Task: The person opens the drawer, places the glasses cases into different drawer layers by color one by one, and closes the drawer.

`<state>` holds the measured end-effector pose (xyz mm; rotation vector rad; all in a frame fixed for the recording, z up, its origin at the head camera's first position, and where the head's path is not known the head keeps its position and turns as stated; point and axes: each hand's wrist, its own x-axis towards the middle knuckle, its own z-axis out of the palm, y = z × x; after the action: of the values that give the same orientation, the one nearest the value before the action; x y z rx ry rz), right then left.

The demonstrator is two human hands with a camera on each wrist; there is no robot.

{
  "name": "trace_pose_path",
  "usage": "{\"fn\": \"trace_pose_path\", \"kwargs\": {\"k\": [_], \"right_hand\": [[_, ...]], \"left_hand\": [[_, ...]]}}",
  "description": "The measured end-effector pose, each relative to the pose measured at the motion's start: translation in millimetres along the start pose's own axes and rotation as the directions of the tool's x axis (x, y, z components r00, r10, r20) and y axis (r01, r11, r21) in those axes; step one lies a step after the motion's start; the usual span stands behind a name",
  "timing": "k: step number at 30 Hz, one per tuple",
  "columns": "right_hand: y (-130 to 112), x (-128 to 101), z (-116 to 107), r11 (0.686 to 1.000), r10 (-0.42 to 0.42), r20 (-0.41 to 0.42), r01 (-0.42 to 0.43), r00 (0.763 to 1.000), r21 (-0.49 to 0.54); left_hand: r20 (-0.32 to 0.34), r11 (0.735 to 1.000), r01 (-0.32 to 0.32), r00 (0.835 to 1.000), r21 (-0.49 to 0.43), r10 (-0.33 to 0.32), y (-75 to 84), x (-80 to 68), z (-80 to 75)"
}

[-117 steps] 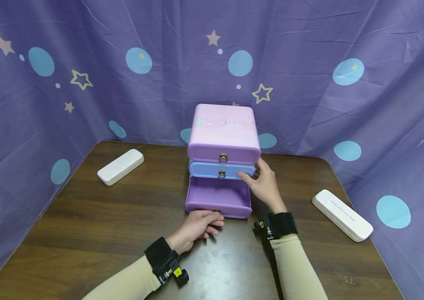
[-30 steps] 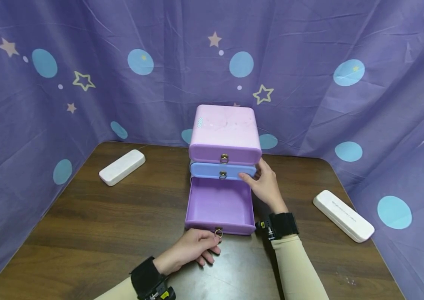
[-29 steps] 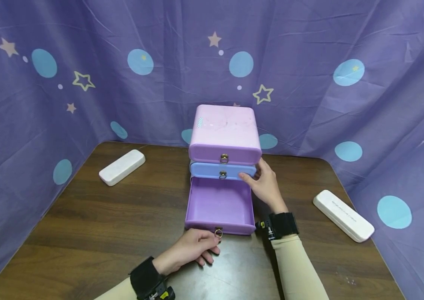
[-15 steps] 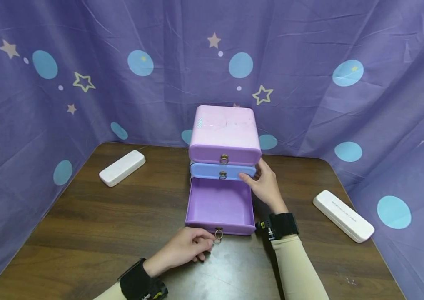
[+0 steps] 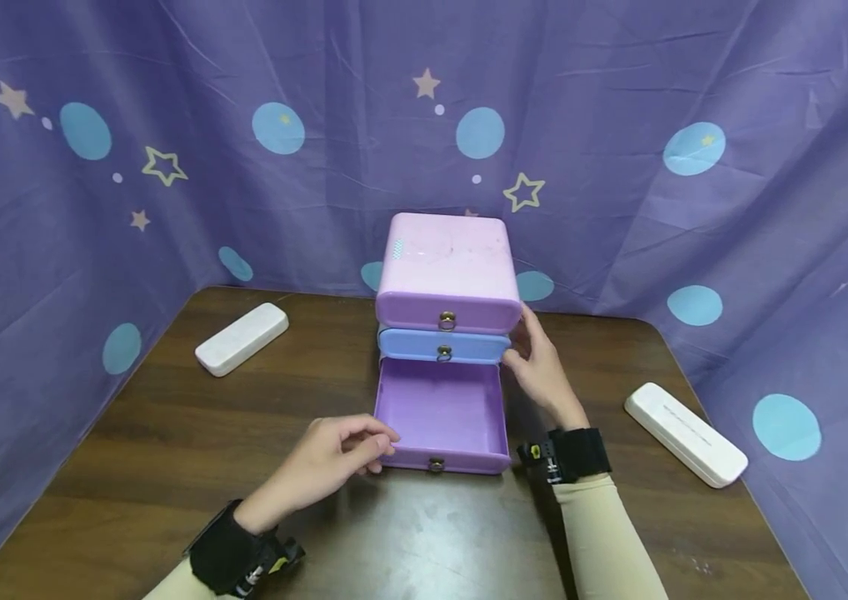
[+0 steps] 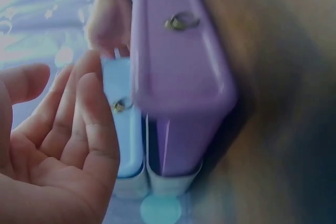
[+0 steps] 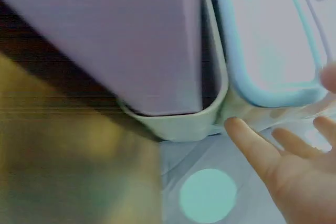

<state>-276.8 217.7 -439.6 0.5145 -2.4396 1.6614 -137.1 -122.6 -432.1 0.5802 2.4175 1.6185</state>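
Fingers of the left hand (image 5: 334, 454) are loosely curled and hold nothing; they hover just beside the front left corner of the open bottom drawer (image 5: 441, 414), and whether the fingertips touch its rim cannot be told. From the left wrist view the palm (image 6: 47, 150) is open with the fingers relaxed, facing the drawer front. The purple bottom drawer is pulled well out toward the person, its inside bare, a small metal ring pull (image 5: 436, 464) hanging on its front. It belongs to a small chest of three drawers (image 5: 445, 275) standing at the middle of a dark wooden table (image 5: 169, 450): a pink drawer (image 5: 446, 310) on top and a blue drawer (image 5: 443, 346) in the middle, both closed. The right hand (image 5: 540, 371) rests against the right side of the chest at the height of the blue drawer, fingers straight and relaxed, gripping nothing. Two white oblong cases lie on the table well apart from the chest, the left case (image 5: 241, 338) toward the back left and the right case (image 5: 685, 432) to the right. A purple curtain (image 5: 619, 167) with blue dots and stars surrounds the table
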Motion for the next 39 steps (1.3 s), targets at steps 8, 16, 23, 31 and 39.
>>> {"fn": "trace_pose_path", "kwargs": {"k": [8, 16, 23, 31, 39], "right_hand": [[-48, 21, -23, 0.973, 0.03, 0.075, -0.046, 0.997, 0.225], [-83, 42, -36, 0.984, 0.11, 0.125, -0.09, 0.986, -0.155], [-101, 69, -25, 0.957, 0.204, 0.153, -0.164, 0.967, -0.239], [-109, 86, -13, 0.931, 0.307, 0.129, -0.27, 0.943, -0.246], [-112, 89, -10, 0.91, 0.317, 0.132, -0.262, 0.939, -0.322]], "left_hand": [[-0.122, 0.997, 0.001, 0.993, 0.082, 0.009, 4.6, 8.7, -32.2], [-0.203, 0.955, -0.061, 0.971, 0.291, 0.124, 8.6, 13.8, -52.6], [-0.24, 0.902, -0.115, 0.943, 0.417, 0.231, 8.2, 19.4, -62.5], [-0.236, 0.812, -0.124, 0.922, 0.571, 0.306, 3.3, 25.1, -82.4], [-0.191, 0.666, -0.125, 0.905, 0.736, 0.381, -0.7, 34.4, -118.0]]}}
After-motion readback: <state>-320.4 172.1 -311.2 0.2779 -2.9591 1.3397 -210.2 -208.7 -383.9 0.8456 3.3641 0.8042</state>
